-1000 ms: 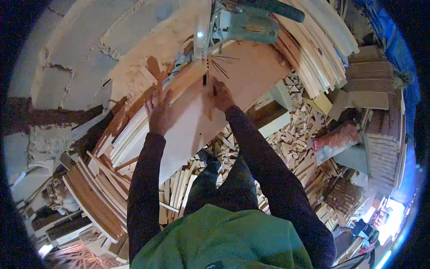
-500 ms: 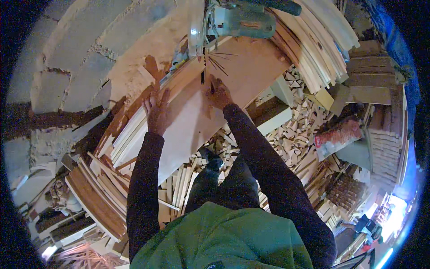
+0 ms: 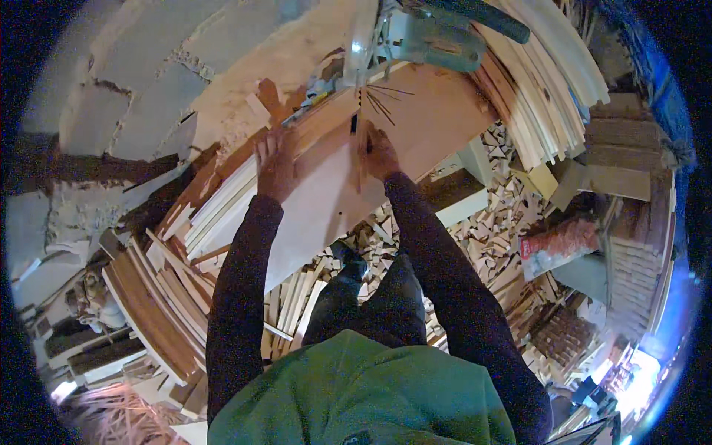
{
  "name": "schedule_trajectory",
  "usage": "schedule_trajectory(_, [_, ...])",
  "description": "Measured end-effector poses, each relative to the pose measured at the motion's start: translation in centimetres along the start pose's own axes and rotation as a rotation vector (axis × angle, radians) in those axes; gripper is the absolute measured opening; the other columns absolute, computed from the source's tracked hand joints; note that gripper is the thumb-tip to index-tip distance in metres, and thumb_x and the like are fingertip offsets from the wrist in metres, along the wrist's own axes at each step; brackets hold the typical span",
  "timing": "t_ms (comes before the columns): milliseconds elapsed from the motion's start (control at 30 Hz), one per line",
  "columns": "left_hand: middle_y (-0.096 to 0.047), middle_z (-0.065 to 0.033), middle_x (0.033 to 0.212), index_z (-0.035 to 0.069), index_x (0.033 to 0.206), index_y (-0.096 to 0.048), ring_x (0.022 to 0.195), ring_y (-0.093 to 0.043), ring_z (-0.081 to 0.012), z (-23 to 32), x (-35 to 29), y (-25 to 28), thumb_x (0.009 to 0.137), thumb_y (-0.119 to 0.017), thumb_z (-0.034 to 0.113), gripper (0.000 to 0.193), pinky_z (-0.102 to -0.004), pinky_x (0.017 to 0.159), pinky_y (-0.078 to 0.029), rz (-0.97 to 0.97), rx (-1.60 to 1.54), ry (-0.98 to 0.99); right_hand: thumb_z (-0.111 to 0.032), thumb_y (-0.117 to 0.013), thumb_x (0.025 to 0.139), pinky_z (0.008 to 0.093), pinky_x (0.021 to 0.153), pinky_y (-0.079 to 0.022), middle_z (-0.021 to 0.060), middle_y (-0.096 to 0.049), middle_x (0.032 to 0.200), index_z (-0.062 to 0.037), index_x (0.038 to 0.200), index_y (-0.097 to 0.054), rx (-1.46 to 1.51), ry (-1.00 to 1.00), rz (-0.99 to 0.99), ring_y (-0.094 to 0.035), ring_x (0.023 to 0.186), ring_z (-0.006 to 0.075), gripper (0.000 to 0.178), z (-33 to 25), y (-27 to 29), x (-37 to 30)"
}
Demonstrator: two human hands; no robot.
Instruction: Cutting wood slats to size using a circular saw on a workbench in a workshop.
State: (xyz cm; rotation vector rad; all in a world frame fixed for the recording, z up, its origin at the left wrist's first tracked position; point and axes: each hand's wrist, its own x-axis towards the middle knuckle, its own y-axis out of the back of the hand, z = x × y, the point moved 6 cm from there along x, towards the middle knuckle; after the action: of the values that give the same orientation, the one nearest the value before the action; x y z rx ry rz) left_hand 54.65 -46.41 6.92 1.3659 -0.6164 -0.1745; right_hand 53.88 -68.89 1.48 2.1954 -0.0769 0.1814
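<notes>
A bench saw with a clear guard [image 3: 358, 48] and a greenish motor housing [image 3: 437, 43] stands at the far side of a pale table board [image 3: 319, 200]. Its dark slot [image 3: 354, 123] runs toward me. My right hand [image 3: 381, 156] is just right of the slot, fingers curled in against a thin brown wooden strip [image 3: 361, 167]; the exact grip is partly hidden. Left of it, my left hand [image 3: 276, 167] rests with fingers stretched out beside a long wooden rail [image 3: 322, 122]. Several thin dark slivers [image 3: 382, 100] lie on the board right of the guard.
Long wooden boards [image 3: 530, 96] are stacked at the far right. Below the table, triangular offcuts [image 3: 489, 222] cover the floor around an open wooden box [image 3: 454, 194]. More planks [image 3: 152, 319] lie at the left, near a block wall [image 3: 133, 81]. A red-and-white bag [image 3: 560, 245] lies right.
The view has shifted, so the saw and both hands appear farther right. Both hands stay near the saw, and more of the thin strip shows beside my right hand.
</notes>
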Motion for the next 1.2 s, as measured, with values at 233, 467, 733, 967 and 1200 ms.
schedule_trajectory(233, [-0.040, -0.0299, 0.123, -0.010, 0.126, -0.033, 0.116, -0.039, -0.0472, -1.5, 0.5, -1.6, 0.079, -0.060, 0.039, 0.073, -0.0531, 0.100, -0.033, 0.013, -0.012, 0.139, -0.017, -0.059, 0.079, 0.0454, 0.085, -0.046, 0.0234, -0.055, 0.104, 0.0017, 0.126, -0.045, 0.030, -0.071, -0.055, -0.054, 0.098, 0.0392, 0.051, -2.8, 0.8, 0.5])
schedule_trajectory(467, [-0.045, -0.0293, 0.118, -0.013, 0.117, -0.036, 0.113, -0.041, -0.0461, -1.7, 0.8, -3.0, 0.075, -0.064, 0.029, 0.065, -0.0522, 0.099, -0.034, -0.020, -0.054, 0.173, -0.014, -0.054, 0.082, 0.0451, 0.075, -0.049, 0.0224, -0.057, 0.096, 0.0017, 0.112, -0.050, -0.026, 0.105, 0.255, -0.059, 0.087, 0.0356, 0.034, -0.5, 2.4, -1.0])
schedule_trajectory(733, [-0.046, -0.0285, 0.115, -0.012, 0.116, -0.041, 0.111, -0.043, -0.0449, -0.3, 1.9, -2.4, 0.074, -0.062, 0.027, 0.061, -0.0519, 0.098, -0.034, -0.021, 0.116, 0.101, -0.007, -0.057, 0.082, 0.0263, 0.058, -0.047, 0.0091, -0.062, 0.086, -0.0017, 0.107, -0.056, 0.770, 0.006, 0.362, -0.058, 0.068, 0.0192, 0.025, 15.0, 2.8, -1.4])
schedule_trajectory(967, [-0.044, -0.0275, 0.116, -0.008, 0.120, -0.041, 0.108, -0.043, -0.0437, -0.7, 1.1, -1.9, 0.074, -0.062, 0.025, 0.060, -0.0519, 0.096, -0.035, -0.002, 0.081, 0.137, -0.016, -0.069, 0.079, 0.0335, 0.065, -0.048, 0.0136, -0.060, 0.085, -0.0004, 0.110, -0.056, -0.465, 0.028, 0.484, -0.057, 0.077, 0.0230, 0.037, 10.1, 9.6, -2.0])
schedule_trajectory(1200, [-0.042, -0.0262, 0.121, -0.003, 0.130, -0.034, 0.112, -0.043, -0.0443, 0.7, 1.9, -1.3, 0.069, -0.071, 0.034, 0.081, -0.0556, 0.097, -0.034, 0.111, 0.019, 0.224, -0.015, -0.066, 0.082, 0.0382, 0.075, -0.048, 0.0149, -0.058, 0.090, -0.0004, 0.108, -0.056, -0.207, -0.092, 0.384, -0.056, 0.085, 0.0272, 0.031, 12.4, 12.8, -9.1])
